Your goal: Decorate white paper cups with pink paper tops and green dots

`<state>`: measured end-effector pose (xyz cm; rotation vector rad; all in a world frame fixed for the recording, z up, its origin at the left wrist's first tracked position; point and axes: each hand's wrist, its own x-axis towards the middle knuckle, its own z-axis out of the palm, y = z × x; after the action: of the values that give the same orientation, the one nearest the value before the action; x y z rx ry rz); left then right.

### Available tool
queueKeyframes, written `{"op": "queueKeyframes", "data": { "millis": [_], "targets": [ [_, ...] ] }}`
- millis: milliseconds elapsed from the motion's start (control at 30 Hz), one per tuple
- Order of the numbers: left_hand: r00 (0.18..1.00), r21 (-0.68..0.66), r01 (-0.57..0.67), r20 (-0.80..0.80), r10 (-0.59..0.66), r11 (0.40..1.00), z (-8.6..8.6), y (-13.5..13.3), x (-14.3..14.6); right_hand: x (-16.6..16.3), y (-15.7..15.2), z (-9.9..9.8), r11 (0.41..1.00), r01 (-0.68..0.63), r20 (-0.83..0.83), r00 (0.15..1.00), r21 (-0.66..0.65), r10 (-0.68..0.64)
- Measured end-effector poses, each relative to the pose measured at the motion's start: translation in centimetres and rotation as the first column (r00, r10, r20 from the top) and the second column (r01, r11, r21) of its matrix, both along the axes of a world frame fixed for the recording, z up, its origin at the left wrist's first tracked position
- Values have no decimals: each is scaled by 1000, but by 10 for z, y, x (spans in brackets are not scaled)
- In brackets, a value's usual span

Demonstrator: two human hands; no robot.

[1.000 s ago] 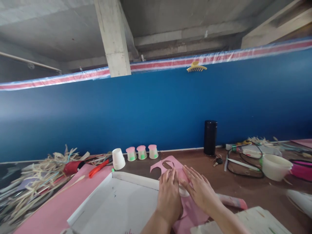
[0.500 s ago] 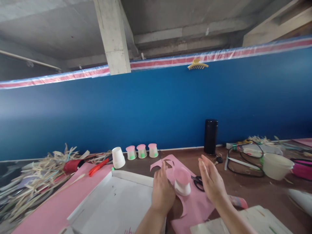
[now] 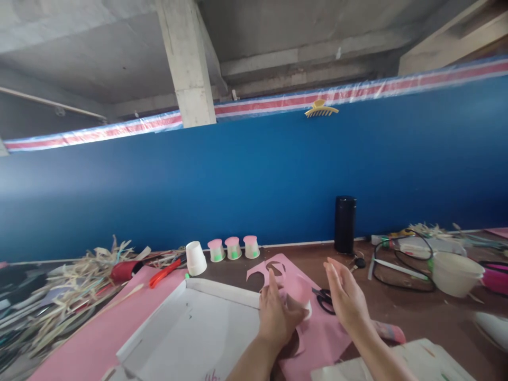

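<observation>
White, round cup with a flat pink top [image 3: 299,290]: taking hold judged in hand.
The cup is seen just right of the left grip [image 3: 277,318], whose closure cannot be told; the right grip [image 3: 349,295] is held open, apart. Firm side contact seems called for.

Brown table [image 3: 400,309]: flask [image 3: 345,225], three pink-topped cups [image 3: 233,248], white cup [image 3: 196,258] near back edge; cut paper [image 3: 325,338], tray [image 3: 194,328] farther from it.
</observation>
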<state>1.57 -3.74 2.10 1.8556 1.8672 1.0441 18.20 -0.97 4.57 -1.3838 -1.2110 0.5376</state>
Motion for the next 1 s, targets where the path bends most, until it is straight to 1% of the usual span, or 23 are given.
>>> {"op": "queueKeyframes", "data": {
  "millis": [100, 233, 367, 433, 533, 600, 667, 733, 767, 867, 933, 1000],
  "targets": [
    [1000, 51, -24, -10, 25, 998, -7, 4, 4, 2, 2, -3, 1000, -1, 31, 1000, 6, 1],
    [999, 68, -37, -16, 39, 997, -16, 9, 2, 4, 5, -9, 1000, -5, 71, 997, 11, 4],
    [999, 70, -30, -20, 32, 997, -17, 9, 1, 4, 8, -14, 1000, -18, 93, 996, 15, 17],
    [1000, 67, -19, 23, 17, 998, -14, 8, 0, 4, 9, -15, 1000, -21, 102, 995, 15, 19],
    [990, 34, -18, 141, 13, 999, -5, 7, -4, 4, 9, -15, 1000, -22, 115, 993, 15, 20],
    [973, 13, -8, 232, 5, 1000, 3, 9, -11, 4, 8, -16, 1000, -22, 132, 991, 22, 19],
    [955, 30, 26, 295, -33, 999, 12, 13, -22, 4, 8, -16, 999, -29, 156, 988, 34, 23],
    [946, 69, 92, 305, -109, 993, 21, 18, -34, 4, 8, -17, 999, -40, 184, 982, 34, 33],
    [944, 84, 104, 305, -125, 991, 24, 20, -41, 3, 8, -17, 998, -47, 197, 980, 31, 40],
    [950, 87, 102, 288, -123, 991, 30, 27, -58, 0, 8, -18, 995, -94, 241, 967, 28, 85],
    [959, 99, 103, 254, -125, 990, 29, 30, -65, -4, 7, -20, 985, -172, 273, 949, 24, 159],
    [977, 110, 41, 202, -63, 993, 26, 32, -69, -8, 5, -21, 967, -253, 305, 922, 8, 239]
  ]
}}
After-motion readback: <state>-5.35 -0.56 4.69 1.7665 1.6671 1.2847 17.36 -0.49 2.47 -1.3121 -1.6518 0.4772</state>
